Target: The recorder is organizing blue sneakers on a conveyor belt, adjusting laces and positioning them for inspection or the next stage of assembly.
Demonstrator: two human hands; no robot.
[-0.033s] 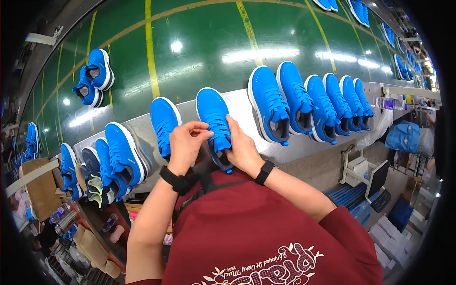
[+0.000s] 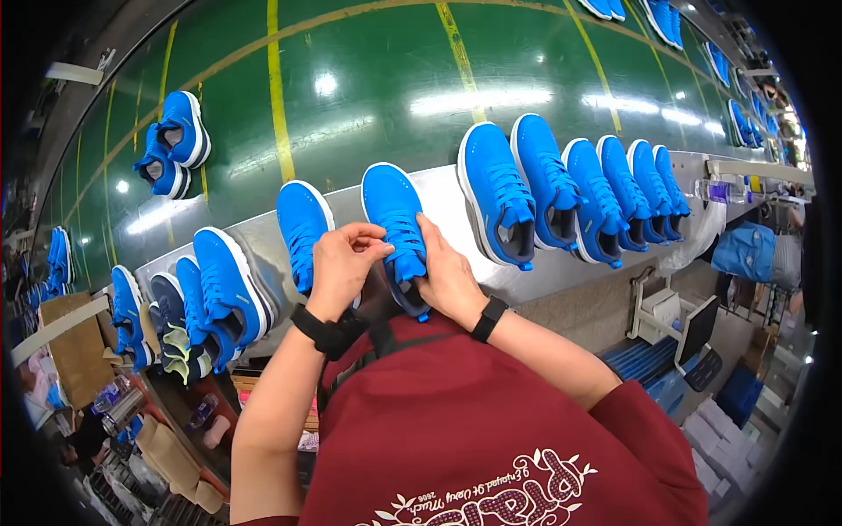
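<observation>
A blue lace-up sneaker (image 2: 388, 195) lies toe-forward over a metal ledge (image 2: 445, 195) beside a green belt (image 2: 368, 110), its side held by a worker's right hand (image 2: 451, 279); the left hand (image 2: 342, 267) narrows its fingertips beside the laces (image 2: 403, 231), any grip on them unclear.

The light is bright and seems to come from above; white glare lies in streaks on the green worktop (image 2: 377, 74), and the metal strip (image 2: 445, 195) shines. My fingers (image 2: 358, 231) look sharp, but toward the black rim straight edges bend and details become unclear.
</observation>
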